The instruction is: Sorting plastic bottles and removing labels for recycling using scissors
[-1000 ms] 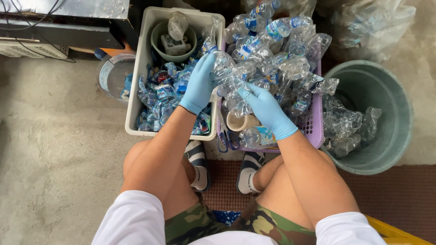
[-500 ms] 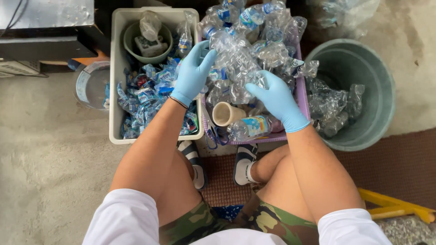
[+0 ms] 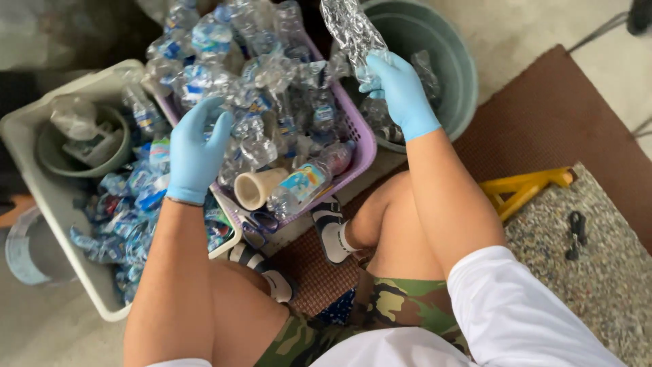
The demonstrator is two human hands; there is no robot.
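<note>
My right hand [image 3: 402, 92] has its grip clamped on a crushed clear plastic bottle [image 3: 353, 34], lifted above the green bucket [image 3: 441, 61]. My left hand [image 3: 195, 153], fingers spread apart, rests on the bottle heap in the purple basket [image 3: 360, 146], beside the white bin [image 3: 61, 231].

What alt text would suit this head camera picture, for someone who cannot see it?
Seen from above, a seated person in blue gloves holds a crushed clear plastic bottle in the right hand over a green bucket, while the left hand rests open on a purple basket heaped with more bottles. A white crate stands beside it.
</note>
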